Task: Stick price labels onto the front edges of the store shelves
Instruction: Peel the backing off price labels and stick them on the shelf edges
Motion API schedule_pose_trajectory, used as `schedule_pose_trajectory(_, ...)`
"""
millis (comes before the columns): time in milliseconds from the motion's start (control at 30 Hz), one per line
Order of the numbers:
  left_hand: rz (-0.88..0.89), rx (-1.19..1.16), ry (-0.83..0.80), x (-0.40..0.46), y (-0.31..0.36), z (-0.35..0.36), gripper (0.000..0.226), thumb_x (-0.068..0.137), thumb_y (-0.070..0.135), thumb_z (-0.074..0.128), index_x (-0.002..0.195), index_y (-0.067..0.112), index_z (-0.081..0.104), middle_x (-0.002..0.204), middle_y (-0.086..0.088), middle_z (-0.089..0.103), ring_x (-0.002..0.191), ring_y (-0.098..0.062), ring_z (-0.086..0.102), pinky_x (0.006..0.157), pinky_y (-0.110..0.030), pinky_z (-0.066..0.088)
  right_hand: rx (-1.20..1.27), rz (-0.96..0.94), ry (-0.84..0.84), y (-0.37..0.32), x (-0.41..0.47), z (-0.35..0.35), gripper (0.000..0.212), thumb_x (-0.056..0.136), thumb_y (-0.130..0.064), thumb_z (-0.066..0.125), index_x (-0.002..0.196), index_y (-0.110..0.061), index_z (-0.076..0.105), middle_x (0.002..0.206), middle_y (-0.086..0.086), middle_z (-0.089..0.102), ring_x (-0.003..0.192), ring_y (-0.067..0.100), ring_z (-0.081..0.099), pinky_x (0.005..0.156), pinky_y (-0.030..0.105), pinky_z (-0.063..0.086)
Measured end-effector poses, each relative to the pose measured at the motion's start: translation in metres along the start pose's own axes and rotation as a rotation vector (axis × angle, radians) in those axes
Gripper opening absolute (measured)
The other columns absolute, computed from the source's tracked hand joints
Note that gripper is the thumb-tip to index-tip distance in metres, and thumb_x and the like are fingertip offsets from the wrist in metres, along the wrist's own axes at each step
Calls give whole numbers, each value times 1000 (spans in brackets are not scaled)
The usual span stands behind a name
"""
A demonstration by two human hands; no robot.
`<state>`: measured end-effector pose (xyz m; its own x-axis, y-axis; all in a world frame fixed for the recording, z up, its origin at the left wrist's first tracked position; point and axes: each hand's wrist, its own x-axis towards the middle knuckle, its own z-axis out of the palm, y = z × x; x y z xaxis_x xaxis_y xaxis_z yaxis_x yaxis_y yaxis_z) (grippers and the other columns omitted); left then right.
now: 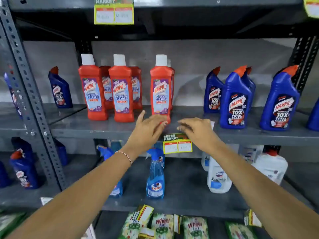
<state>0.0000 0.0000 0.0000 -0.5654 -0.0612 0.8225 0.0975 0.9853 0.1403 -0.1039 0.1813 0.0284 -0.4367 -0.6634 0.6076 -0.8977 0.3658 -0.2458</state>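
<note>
Right above the price label [177, 143] stuck on the middle shelf's front edge [259, 137], my left hand [148, 129] spreads open, holding nothing, fingertips at the base of a red Harpic Bathroom Cleaner bottle [160, 90]. My right hand [196, 130] curls over the label's top corner; whether it pinches anything I cannot tell. "SUPER MARKET" reads on the label, its prices blurred. Blue Harpic 10X Total Clean bottles [235, 100] stand right of it, a Colin spray bottle [155, 175] below
</note>
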Motion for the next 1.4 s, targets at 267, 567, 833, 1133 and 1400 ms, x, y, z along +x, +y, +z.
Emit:
schedule_pose_trajectory(267,-278,-50,93,-33,16,26,21,79,30,77,96,19,78,89,2,75,91,-22,68,94,-43,30,129,66,97,10,-22,26,27,80,-5,75,107,-10,74,100,12,69,96,29,63,89,41,50)
schedule_pose_trajectory(567,-384,-163,160,-31,21,32,20,72,19,84,89,18,75,96,5,66,69,-10,59,102,-44,37,305,190,213,7,-20,38,10,77,-10,80,87,-8,79,85,8,72,83,24,63,80,44,53)
schedule_pose_trajectory(833,-380,-299,138,-30,19,25,22,74,20,84,95,18,79,97,6,67,70,-9,62,96,-57,43,206,144,180,3,-21,36,6,80,-7,73,77,-9,76,81,5,73,83,22,62,82,45,50)
schedule_pose_trajectory(1133,-520,-649,98,-65,11,2,21,74,0,81,80,21,80,77,11,74,75,-2,67,76,-18,54,479,130,180,-8,-48,47,26,77,-14,81,96,-31,72,79,-17,74,85,-1,67,76,8,48)
schedule_pose_trajectory(1400,-833,-739,287,-91,-61,-56,23,72,-5,79,71,17,76,66,5,77,61,-5,69,64,-19,57,509,0,134,-78,-4,93,12,76,-13,81,86,-21,79,80,-10,74,83,7,63,80,29,51)
